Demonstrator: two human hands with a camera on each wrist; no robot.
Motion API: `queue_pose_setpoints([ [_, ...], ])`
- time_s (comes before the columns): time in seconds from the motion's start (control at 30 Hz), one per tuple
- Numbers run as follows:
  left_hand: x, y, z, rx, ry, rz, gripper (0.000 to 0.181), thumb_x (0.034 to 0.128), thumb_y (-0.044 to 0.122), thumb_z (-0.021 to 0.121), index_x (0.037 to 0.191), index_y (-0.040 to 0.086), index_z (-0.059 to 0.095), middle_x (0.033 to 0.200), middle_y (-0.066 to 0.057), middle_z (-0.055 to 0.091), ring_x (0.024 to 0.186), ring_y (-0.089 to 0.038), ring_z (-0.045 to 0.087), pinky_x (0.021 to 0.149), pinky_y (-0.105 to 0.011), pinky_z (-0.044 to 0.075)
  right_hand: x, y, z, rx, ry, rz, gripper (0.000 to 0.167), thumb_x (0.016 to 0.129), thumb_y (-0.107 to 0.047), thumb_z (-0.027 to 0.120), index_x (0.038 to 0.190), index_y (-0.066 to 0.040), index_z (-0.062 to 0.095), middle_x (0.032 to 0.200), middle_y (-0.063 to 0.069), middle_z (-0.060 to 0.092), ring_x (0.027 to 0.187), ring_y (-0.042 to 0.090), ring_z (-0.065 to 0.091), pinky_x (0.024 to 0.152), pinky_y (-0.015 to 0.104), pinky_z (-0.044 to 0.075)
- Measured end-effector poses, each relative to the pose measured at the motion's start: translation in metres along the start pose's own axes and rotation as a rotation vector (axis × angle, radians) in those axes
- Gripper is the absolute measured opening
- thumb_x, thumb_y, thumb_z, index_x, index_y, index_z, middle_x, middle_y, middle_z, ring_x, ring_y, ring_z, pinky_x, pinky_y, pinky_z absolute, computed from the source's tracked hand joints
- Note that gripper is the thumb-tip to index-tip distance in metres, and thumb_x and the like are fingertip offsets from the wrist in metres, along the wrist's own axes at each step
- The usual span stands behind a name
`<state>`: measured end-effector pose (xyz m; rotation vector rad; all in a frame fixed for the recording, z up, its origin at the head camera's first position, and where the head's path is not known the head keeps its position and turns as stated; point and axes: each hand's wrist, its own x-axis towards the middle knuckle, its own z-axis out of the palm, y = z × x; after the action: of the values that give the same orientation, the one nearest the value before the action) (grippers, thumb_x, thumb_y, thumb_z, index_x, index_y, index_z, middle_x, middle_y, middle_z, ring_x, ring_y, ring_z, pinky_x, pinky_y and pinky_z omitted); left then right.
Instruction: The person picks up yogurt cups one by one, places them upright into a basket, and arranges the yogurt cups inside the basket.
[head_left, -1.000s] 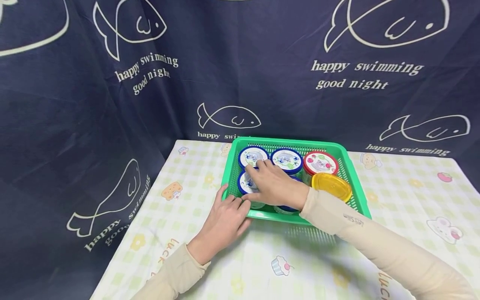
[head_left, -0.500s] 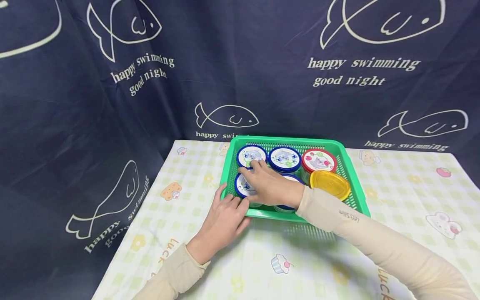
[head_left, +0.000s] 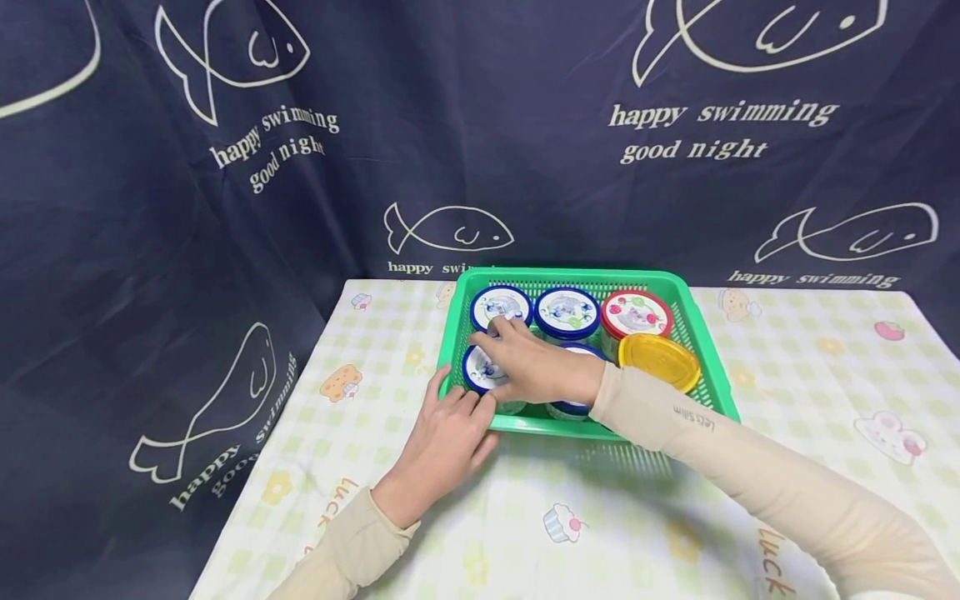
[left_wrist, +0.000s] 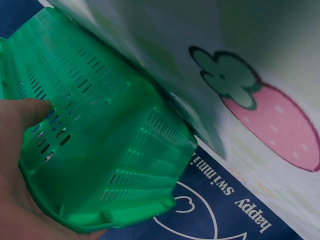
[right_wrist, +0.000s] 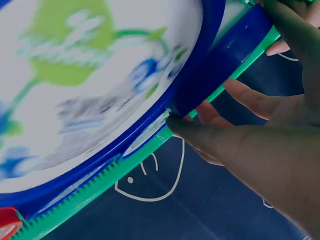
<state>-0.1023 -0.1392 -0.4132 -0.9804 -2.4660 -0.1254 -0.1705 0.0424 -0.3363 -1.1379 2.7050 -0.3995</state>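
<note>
A green plastic basket holds several round jars with printed lids. My left hand grips the basket's front left corner; in the left wrist view its thumb presses the slotted outer wall. My right hand reaches over the front left blue-lidded jar and holds it by the lid's edge, covering part of the lid. Beside it, another blue-lidded jar is partly hidden under my right wrist. Behind stand two more blue-lidded jars, one left and one in the middle.
A red-lidded jar stands in the back right of the basket. In front of it is a yellow lid, tilted; what lies beneath is hidden. The checked tablecloth covers the table, with a dark blue fish-print curtain behind.
The head view shifts slightly, so the basket sits a little further left. Both hands keep nearly the same places on the basket and the front left jar.
</note>
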Motion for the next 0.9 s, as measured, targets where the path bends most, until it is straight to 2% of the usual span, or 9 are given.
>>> queue_pose_setpoints([
  [0.1, 0.001, 0.001, 0.001, -0.003, 0.004, 0.001, 0.020, 0.0867, 0.028, 0.065, 0.097, 0.013, 0.059, 0.081, 0.000, 0.065, 0.079, -0.022, 0.060, 0.114, -0.059, 0.025, -0.001, 0.003, -0.002, -0.003, -0.002, -0.007, 0.077, 0.085, -0.033, 0.078, 0.147, -0.007, 0.042, 0.140, 0.021, 0.041, 0.124, 0.037, 0.043, 0.098, 0.050, 0.050],
  [0.17, 0.003, 0.002, 0.001, -0.004, 0.004, 0.003, 0.018, 0.0866, 0.028, 0.065, 0.095, 0.013, 0.058, 0.080, 0.000, 0.064, 0.078, -0.022, 0.060, 0.115, -0.060, 0.024, -0.004, 0.004, -0.006, -0.002, -0.024, 0.007, 0.078, 0.085, -0.035, 0.078, 0.149, -0.009, 0.040, 0.144, 0.021, 0.039, 0.129, 0.039, 0.041, 0.102, 0.053, 0.046],
  [0.27, 0.005, 0.003, 0.002, -0.006, 0.002, 0.012, 0.018, 0.0863, 0.028, 0.066, 0.095, 0.013, 0.059, 0.081, 0.000, 0.065, 0.080, -0.023, 0.061, 0.115, -0.060, 0.024, -0.013, 0.006, -0.016, 0.027, -0.070, 0.071, 0.084, 0.084, -0.041, 0.078, 0.152, -0.013, 0.037, 0.153, 0.020, 0.033, 0.140, 0.041, 0.032, 0.109, 0.058, 0.037],
  [0.33, 0.006, 0.005, 0.002, -0.008, 0.001, 0.020, 0.019, 0.0863, 0.028, 0.066, 0.096, 0.012, 0.060, 0.082, -0.001, 0.065, 0.081, -0.023, 0.061, 0.115, -0.060, 0.024, -0.024, 0.007, -0.025, 0.045, -0.074, 0.121, 0.087, 0.084, -0.044, 0.077, 0.154, -0.015, 0.035, 0.157, 0.019, 0.028, 0.144, 0.042, 0.025, 0.111, 0.062, 0.032],
  [0.43, 0.008, 0.006, 0.001, -0.011, -0.002, 0.027, 0.021, 0.0871, 0.029, 0.065, 0.099, 0.011, 0.062, 0.084, -0.002, 0.067, 0.082, -0.024, 0.062, 0.115, -0.060, 0.024, -0.047, 0.008, -0.037, 0.055, -0.014, 0.165, 0.085, 0.084, -0.045, 0.077, 0.153, -0.016, 0.038, 0.157, 0.018, 0.029, 0.145, 0.040, 0.024, 0.110, 0.063, 0.033],
  [0.57, 0.008, 0.005, 0.000, -0.013, -0.011, 0.016, 0.021, 0.0879, 0.029, 0.064, 0.100, 0.011, 0.062, 0.086, -0.003, 0.068, 0.082, -0.024, 0.062, 0.115, -0.060, 0.023, -0.081, 0.012, -0.046, 0.033, 0.108, 0.159, 0.076, 0.086, -0.043, 0.075, 0.150, -0.015, 0.043, 0.154, 0.016, 0.033, 0.143, 0.037, 0.027, 0.108, 0.061, 0.037],
  [0.73, 0.005, 0.003, 0.000, -0.023, -0.006, 0.002, 0.020, 0.0883, 0.028, 0.063, 0.098, 0.011, 0.062, 0.083, -0.003, 0.066, 0.080, -0.024, 0.061, 0.115, -0.060, 0.023, -0.117, 0.018, -0.040, -0.014, 0.182, 0.124, 0.073, 0.087, -0.046, 0.073, 0.148, -0.017, 0.046, 0.151, 0.014, 0.036, 0.140, 0.035, 0.032, 0.108, 0.058, 0.038],
  [0.9, -0.001, 0.001, 0.002, -0.015, 0.028, -0.003, 0.020, 0.0864, 0.027, 0.063, 0.096, 0.010, 0.062, 0.079, -0.002, 0.064, 0.076, -0.023, 0.058, 0.113, -0.061, 0.026, -0.141, 0.023, -0.029, -0.037, 0.221, 0.127, 0.072, 0.087, -0.046, 0.073, 0.146, -0.013, 0.048, 0.150, 0.015, 0.037, 0.140, 0.036, 0.032, 0.107, 0.060, 0.037],
])
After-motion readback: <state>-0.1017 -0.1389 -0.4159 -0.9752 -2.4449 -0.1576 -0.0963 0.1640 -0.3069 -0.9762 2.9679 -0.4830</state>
